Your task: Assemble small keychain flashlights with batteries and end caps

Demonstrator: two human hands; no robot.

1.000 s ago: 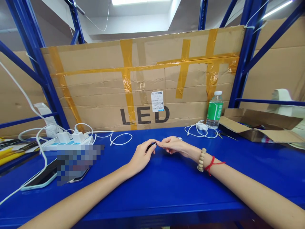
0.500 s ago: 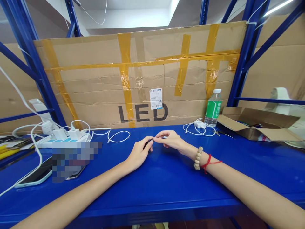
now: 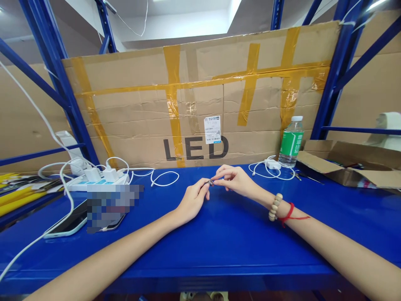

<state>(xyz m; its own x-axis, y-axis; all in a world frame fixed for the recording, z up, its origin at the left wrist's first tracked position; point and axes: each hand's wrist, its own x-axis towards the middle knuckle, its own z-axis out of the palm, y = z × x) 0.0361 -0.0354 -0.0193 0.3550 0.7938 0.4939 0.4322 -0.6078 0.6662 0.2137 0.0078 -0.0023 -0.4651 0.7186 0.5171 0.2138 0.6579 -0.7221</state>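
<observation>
My left hand (image 3: 194, 200) is closed, its thumb and forefinger pinching a small, dark, shiny piece (image 3: 211, 182) that looks metallic and partly rounded; its exact kind is too small to make out. From the other side, my right hand (image 3: 234, 180) meets it with thumb and forefinger pinched at its edge, the other fingers curled. Both hands are held just above the blue shelf (image 3: 219, 238), fingertips almost touching. A beaded bracelet (image 3: 275, 207) and a red string (image 3: 290, 215) circle my right wrist.
A white power strip (image 3: 100, 184) with chargers and cables stands left, near a phone (image 3: 70, 221) and a blurred-out patch. Right of my hands lie a coiled white cable (image 3: 273, 165), a water bottle (image 3: 291, 144) and an open cardboard box (image 3: 347, 175). A taped cardboard sheet (image 3: 131, 108) stands behind.
The whole scene has shifted right in view as the camera turned slightly left. My fingertips have parted a little, and more of the small dark piece shows between them.
</observation>
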